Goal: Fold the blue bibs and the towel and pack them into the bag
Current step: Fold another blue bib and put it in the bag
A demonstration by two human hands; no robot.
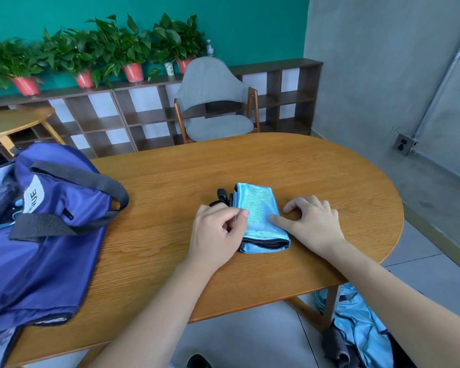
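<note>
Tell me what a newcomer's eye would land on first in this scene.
The folded, shiny light-blue bib at the middle of the oval wooden table draws the eye first; the left hand pinches its left edge while the right hand touches its right side. Next comes the big purple fabric bag with black straps, slumped over the table's left end. More light-blue cloth lies below the table's near right edge.
</note>
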